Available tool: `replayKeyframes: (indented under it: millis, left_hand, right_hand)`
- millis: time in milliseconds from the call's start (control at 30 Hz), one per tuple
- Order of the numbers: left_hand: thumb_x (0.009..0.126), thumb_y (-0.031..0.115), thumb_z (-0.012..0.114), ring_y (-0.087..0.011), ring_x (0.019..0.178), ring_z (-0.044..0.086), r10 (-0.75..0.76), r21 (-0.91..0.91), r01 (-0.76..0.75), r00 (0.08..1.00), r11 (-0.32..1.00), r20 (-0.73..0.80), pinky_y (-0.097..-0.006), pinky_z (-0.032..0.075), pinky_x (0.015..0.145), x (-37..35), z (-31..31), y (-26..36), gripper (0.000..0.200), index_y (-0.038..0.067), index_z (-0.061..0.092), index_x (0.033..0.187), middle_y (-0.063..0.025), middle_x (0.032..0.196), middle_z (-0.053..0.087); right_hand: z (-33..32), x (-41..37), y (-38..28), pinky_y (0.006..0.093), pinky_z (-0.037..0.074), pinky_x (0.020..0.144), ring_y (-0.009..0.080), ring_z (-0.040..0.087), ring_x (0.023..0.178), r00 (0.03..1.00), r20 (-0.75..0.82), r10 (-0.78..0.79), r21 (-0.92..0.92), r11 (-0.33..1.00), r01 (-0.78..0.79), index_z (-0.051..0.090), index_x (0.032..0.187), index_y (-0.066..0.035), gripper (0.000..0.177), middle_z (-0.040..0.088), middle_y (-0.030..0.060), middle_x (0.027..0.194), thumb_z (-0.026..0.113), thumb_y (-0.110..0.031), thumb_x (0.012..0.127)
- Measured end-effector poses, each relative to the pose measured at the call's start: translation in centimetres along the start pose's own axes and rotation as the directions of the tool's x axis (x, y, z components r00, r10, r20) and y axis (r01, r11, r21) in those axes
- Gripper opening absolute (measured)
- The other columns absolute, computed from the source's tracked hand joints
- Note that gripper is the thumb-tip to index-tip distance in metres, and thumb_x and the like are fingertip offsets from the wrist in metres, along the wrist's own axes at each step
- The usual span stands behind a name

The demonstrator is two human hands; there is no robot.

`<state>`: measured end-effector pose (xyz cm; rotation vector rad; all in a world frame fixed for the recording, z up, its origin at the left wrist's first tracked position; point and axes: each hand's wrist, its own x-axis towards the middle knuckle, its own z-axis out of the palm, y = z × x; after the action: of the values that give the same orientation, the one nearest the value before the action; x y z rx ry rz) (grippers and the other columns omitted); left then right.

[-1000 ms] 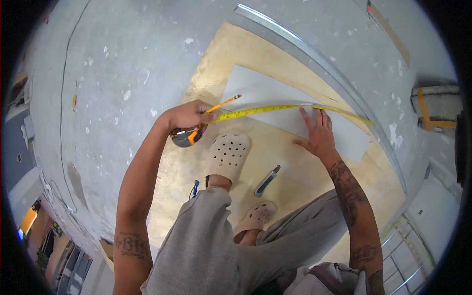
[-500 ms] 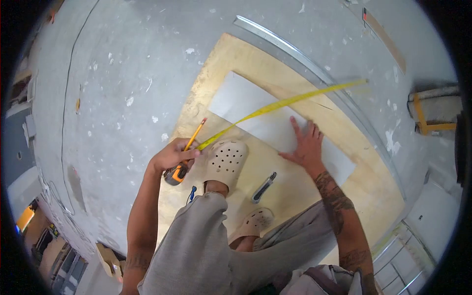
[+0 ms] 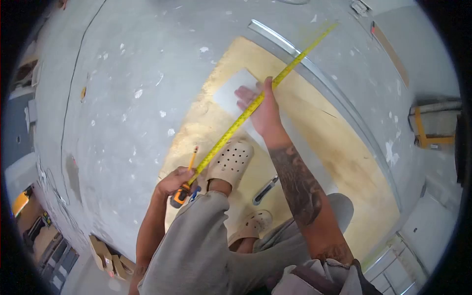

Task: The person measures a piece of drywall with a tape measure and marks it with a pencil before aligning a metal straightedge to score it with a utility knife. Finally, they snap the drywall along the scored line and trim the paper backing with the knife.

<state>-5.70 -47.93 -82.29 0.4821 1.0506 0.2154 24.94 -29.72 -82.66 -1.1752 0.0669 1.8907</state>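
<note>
My left hand [image 3: 178, 181] is closed around the orange and black tape measure [image 3: 180, 195], with a pencil [image 3: 193, 157] sticking up from the same hand. The yellow blade [image 3: 231, 132] runs out up and to the right, past the board's edge and over the metal profile. My right hand [image 3: 263, 108] lies against the blade, above the white sheet [image 3: 231, 94], its fingers spread; whether it touches the sheet is unclear. Under the sheet is a large tan board [image 3: 201, 115]. A utility knife [image 3: 265, 191] rests on the board between my clogs.
A long metal profile [image 3: 324, 81] lies along the board's far right edge. My beige clogs [image 3: 232, 160] stand on the board. Cardboard boxes [image 3: 105, 258] are at the lower left, and a taped bundle [image 3: 435, 125] is at the right. A dark cable [image 3: 73, 78] crosses the floor.
My right hand has moved up and left from the sheet to the tape blade. The blade's far end has swung up. My left hand and the tape case have shifted slightly down.
</note>
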Motion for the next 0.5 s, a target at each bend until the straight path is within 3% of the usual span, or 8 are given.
replayKeyframes:
  millis: [67,100,133,167,267,367,433,500]
  left_hand:
    - [0.1,0.033,0.053,-0.0144,0.064,0.063,0.04,0.014,-0.04,0.999,0.999,0.002,-0.0283,0.052,0.057,0.8,1.0,-1.0,0.035,0.0,0.065,0.095,-0.0072,0.072,0.063]
    - [0.101,0.031,0.05,-0.0149,0.072,0.064,0.09,0.006,-0.09,0.971,0.996,-0.223,-0.0285,0.052,0.066,0.8,2.2,-1.2,0.036,-0.001,0.065,0.097,-0.0076,0.077,0.065]
    - [0.103,0.03,0.048,-0.0153,0.08,0.064,0.138,0.019,-0.144,0.898,0.989,-0.417,-0.0287,0.053,0.075,1.1,2.9,-1.2,0.037,-0.002,0.066,0.099,-0.0079,0.083,0.067]
    - [0.103,0.03,0.048,-0.0153,0.08,0.064,0.134,0.014,-0.141,0.896,0.99,-0.422,-0.0287,0.053,0.075,0.6,2.8,-1.4,0.037,-0.002,0.066,0.099,-0.0079,0.083,0.067]
    - [0.104,0.026,0.044,-0.0164,0.089,0.063,0.43,0.396,-0.255,0.779,0.882,-0.456,-0.0296,0.05,0.084,0.0,2.6,-2.7,0.035,-0.001,0.067,0.104,-0.0099,0.097,0.069]
    - [0.104,0.021,0.043,-0.0178,0.087,0.063,0.458,0.343,-0.307,0.659,0.888,-0.596,-0.0294,0.049,0.085,0.1,2.5,-3.1,0.033,-0.002,0.066,0.108,-0.0105,0.098,0.068]
    - [0.1,0.015,0.048,-0.0199,0.092,0.062,0.442,0.285,-0.338,0.692,0.897,-0.571,-0.0307,0.048,0.087,-0.4,1.8,-2.7,0.027,-0.002,0.063,0.115,-0.0113,0.103,0.065]
    - [0.094,0.015,0.057,-0.0222,0.1,0.06,0.523,0.559,-0.317,0.814,0.766,-0.254,-0.0323,0.046,0.09,-0.8,1.3,-2.2,0.031,0.0,0.06,0.122,-0.0129,0.108,0.062]
  right_hand:
    - [0.8,1.6,0.5,0.0291,0.044,0.062,0.0143,0.049,0.063,0.964,0.026,-0.265,0.163,0.952,0.257,0.052,0.121,-0.004,0.051,0.05,0.0022,0.075,0.045,-0.05,0.101]
    - [1.8,1.2,1.0,0.0291,0.044,0.062,0.0143,0.049,0.063,0.972,0.038,-0.233,0.167,0.96,0.224,0.052,0.121,-0.004,0.051,0.05,0.0022,0.075,0.045,-0.05,0.101]
    - [2.8,0.0,-0.5,0.0273,0.037,0.056,0.0113,0.04,0.057,0.946,0.001,-0.325,0.027,0.945,0.325,0.052,0.114,-0.005,0.045,0.042,-0.0007,0.069,0.041,-0.047,0.102]
    - [3.7,-0.8,-1.5,0.0255,0.031,0.049,0.0082,0.03,0.052,0.907,-0.021,-0.422,-0.118,0.901,0.416,0.052,0.107,-0.007,0.041,0.033,-0.0035,0.063,0.038,-0.045,0.104]
    - [4.3,-1.7,-1.2,0.0239,0.03,0.048,0.0068,0.031,0.051,0.895,0.047,-0.444,-0.121,0.887,0.447,0.05,0.099,-0.008,0.038,0.034,-0.004,0.062,0.036,-0.043,0.105]
    - [5.1,-2.2,-1.0,0.0245,0.03,0.047,0.0068,0.03,0.05,0.887,0.058,-0.457,-0.097,0.882,0.461,0.049,0.098,-0.008,0.038,0.034,-0.0036,0.061,0.037,-0.044,0.105]
    - [5.1,-2.3,-0.9,0.0242,0.03,0.047,0.007,0.03,0.05,0.881,0.091,-0.465,-0.101,0.875,0.473,0.049,0.098,-0.008,0.038,0.034,-0.0036,0.061,0.036,-0.044,0.105]
    - [5.2,-2.4,-0.9,0.024,0.03,0.048,0.0071,0.03,0.05,0.871,0.123,-0.476,-0.106,0.866,0.489,0.049,0.099,-0.008,0.039,0.034,-0.0036,0.061,0.035,-0.044,0.105]
